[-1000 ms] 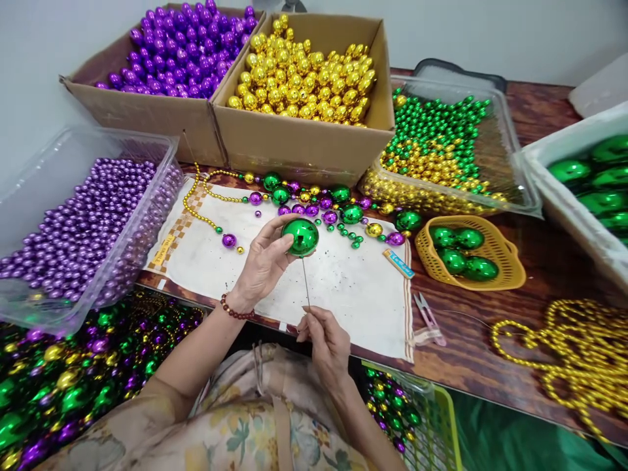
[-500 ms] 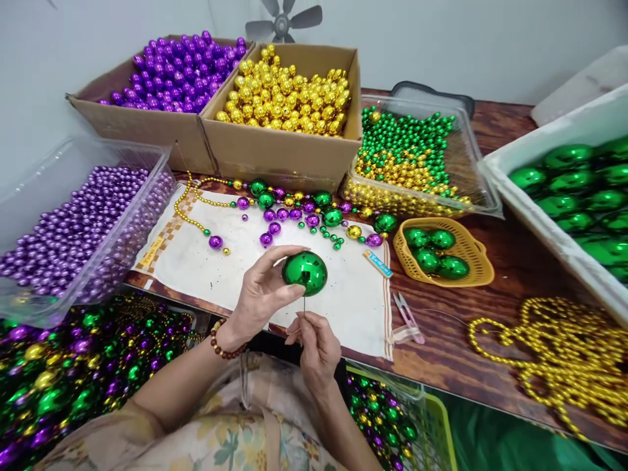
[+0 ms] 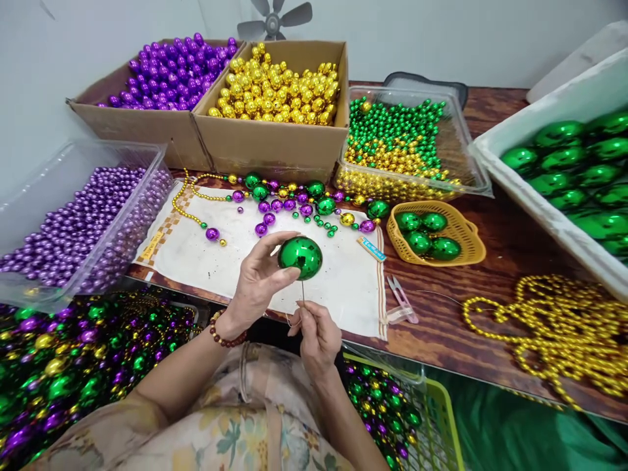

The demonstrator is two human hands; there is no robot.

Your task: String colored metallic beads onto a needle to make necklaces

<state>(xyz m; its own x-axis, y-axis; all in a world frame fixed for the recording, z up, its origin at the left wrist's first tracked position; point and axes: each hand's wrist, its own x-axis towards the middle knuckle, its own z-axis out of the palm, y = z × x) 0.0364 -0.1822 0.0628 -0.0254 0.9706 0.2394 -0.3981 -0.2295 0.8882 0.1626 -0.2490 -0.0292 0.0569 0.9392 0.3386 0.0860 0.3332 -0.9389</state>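
Note:
My left hand (image 3: 262,271) grips a large shiny green ball (image 3: 303,256) between thumb and fingers, above the white cloth (image 3: 235,268). Just below, my right hand (image 3: 316,333) pinches a thin needle (image 3: 303,290) that points up at the ball's underside. The needle's tip is hidden, so I cannot tell how deep it sits in the ball. A thin thread loops beside my right fingers. Beyond my hands, a string of purple, green and gold beads (image 3: 289,191) lies along the cloth's far edge, with loose beads (image 3: 324,226) near it.
Cardboard boxes of purple balls (image 3: 171,72) and gold balls (image 3: 279,85) stand at the back. Clear bins hold small purple beads (image 3: 98,229) and green and gold beads (image 3: 397,137). To the right are a yellow basket (image 3: 471,242), thread snips (image 3: 402,301) and gold bead strands (image 3: 564,333).
The whole view has shifted slightly, so the table's things sit a little higher and to the left. My hands keep the same hold on the ball and the needle.

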